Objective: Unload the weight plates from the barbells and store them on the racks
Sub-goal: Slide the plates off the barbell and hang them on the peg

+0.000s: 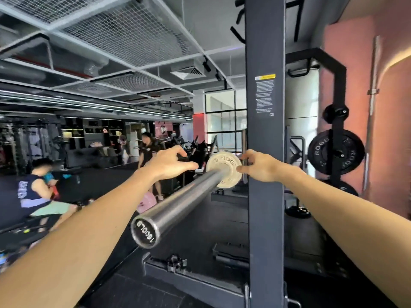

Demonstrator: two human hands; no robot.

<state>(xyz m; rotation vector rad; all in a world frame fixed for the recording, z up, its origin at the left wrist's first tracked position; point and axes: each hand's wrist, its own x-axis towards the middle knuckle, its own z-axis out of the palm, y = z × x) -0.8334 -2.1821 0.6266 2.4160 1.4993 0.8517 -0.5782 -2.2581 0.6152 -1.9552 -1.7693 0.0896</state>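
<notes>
— Plate [223, 168], small and pale, is sitting far along the barbell sleeve [178, 203], beside the black rack upright [265, 152].
— And the hands?
— Its right rim is being pinched by the right hand [259, 166]. The left hand [170, 164] is being held just left of it, fingers spread, clamped on nothing.

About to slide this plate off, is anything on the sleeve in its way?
Nothing visible: the bare steel barbell sleeve runs clear from the pale round weight plate to its end cap.
</notes>
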